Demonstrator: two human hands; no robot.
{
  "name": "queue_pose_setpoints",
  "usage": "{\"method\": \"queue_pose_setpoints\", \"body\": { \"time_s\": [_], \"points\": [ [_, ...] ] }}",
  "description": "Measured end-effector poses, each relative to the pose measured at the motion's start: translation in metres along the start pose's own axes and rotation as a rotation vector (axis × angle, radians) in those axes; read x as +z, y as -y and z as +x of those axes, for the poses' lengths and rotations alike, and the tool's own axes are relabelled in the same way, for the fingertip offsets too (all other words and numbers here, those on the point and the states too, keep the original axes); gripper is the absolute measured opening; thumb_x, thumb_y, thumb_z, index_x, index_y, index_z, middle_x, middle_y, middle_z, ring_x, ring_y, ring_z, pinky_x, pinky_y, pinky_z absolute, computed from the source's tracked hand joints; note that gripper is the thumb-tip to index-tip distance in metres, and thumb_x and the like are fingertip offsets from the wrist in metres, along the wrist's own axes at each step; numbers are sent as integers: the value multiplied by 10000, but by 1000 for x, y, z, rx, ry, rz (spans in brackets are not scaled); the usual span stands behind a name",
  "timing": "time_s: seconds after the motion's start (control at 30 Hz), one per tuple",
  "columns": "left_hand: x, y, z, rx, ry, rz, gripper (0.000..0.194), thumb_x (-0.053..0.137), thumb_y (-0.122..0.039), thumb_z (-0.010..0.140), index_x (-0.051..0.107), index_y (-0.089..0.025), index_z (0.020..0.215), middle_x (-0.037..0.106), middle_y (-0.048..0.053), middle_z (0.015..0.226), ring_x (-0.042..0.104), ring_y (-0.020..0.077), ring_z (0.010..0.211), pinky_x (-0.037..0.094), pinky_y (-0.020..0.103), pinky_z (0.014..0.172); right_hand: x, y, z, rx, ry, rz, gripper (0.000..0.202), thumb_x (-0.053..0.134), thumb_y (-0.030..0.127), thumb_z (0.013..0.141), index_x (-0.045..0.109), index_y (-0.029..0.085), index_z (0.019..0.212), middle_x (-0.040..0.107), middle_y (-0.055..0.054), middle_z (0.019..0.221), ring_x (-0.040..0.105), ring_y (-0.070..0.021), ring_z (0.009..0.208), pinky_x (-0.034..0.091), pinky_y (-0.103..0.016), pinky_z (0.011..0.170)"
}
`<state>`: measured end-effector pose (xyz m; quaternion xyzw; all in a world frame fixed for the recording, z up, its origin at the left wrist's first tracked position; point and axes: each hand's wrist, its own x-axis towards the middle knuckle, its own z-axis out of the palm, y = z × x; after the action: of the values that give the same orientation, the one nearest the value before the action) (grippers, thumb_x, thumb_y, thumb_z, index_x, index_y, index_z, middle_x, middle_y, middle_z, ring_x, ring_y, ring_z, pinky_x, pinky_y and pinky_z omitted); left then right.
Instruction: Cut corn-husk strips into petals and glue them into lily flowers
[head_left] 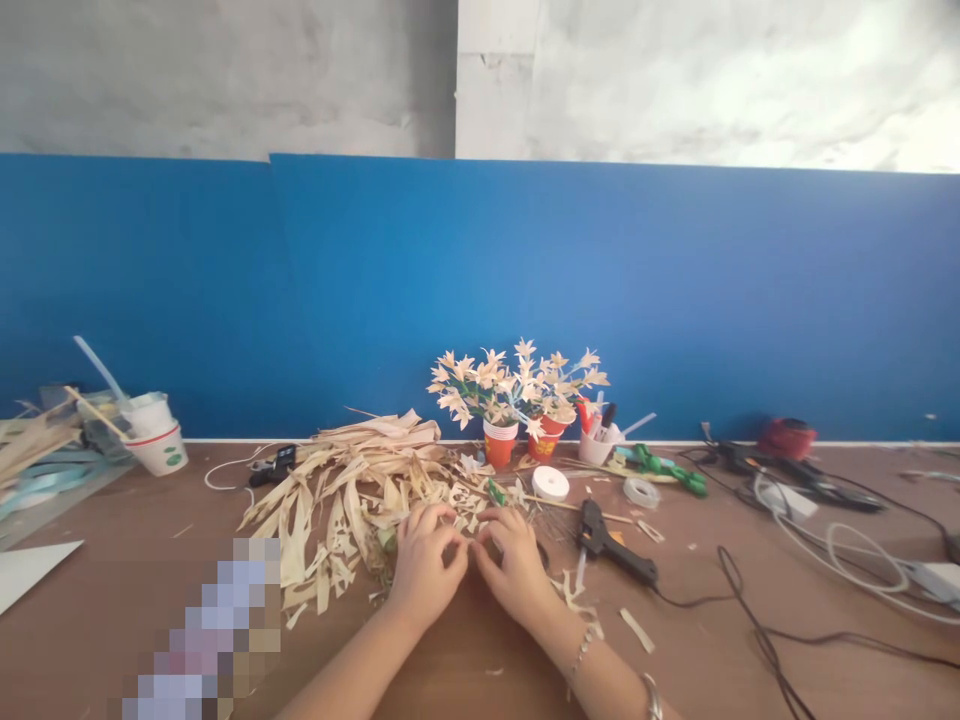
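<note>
Both hands are low over the brown table, side by side near the middle. My left hand (429, 560) has its fingers curled, thumb and fingertips near each other, beside a heap of dry husk strips (360, 490). Close to its right, my right hand (511, 560) is bent in the same pinching shape. Anything between the fingertips is too small to make out. Small cut husk pieces (463, 498) lie just beyond the fingers. A black glue gun (616, 545) rests to the right of my right hand.
Behind stand red cups (499, 446) of pale husk flowers (491, 385), a white tape roll (550, 483) and a tool cup (596, 446). Black cables (757, 620) and white cables cross the right side. White cups (159, 448) stand at left. A blue panel (375, 280) closes the back.
</note>
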<state>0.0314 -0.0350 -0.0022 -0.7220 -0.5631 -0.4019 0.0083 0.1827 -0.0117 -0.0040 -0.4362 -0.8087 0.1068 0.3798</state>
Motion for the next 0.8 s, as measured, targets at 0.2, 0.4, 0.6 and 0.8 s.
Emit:
{"method": "queue_pose_setpoints", "body": {
  "time_s": [0.2, 0.4, 0.6, 0.8],
  "points": [
    [0, -4, 1, -81, -13, 109, 132, 582, -120, 689, 586, -208, 589, 610, 51, 1015, 499, 272, 1022, 373, 449, 843, 7, 5, -1, -29, -60, -93, 110, 508, 92, 765, 540, 183, 712, 612, -62, 951, 521, -214, 943, 335, -339, 795],
    [-1, 13, 6, -75, -11, 201, 141, 543, -134, 749, 650, -221, 719, 605, 64, 1046, 486, 282, 1045, 374, 463, 866, 5, -4, 0, 36, -10, -247, 141, 504, 75, 760, 563, 186, 697, 623, -76, 979, 521, -231, 938, 331, -348, 780],
    [3, 14, 1, 39, 110, 218, 199, 525, -154, 780, 676, -234, 882, 557, 94, 1176, 421, 305, 1155, 356, 503, 917, 4, -4, 0, 42, 115, -348, 130, 553, 124, 785, 633, 197, 714, 620, -87, 1068, 507, -274, 1010, 334, -384, 802],
    [8, 21, -2, 42, 117, 207, 109, 593, -198, 758, 672, -219, 831, 548, 101, 1193, 399, 314, 1177, 343, 515, 942, 4, -6, -1, 48, 104, -347, 132, 562, 130, 794, 657, 219, 770, 624, -81, 1033, 512, -268, 989, 332, -378, 796]
  ]
}}
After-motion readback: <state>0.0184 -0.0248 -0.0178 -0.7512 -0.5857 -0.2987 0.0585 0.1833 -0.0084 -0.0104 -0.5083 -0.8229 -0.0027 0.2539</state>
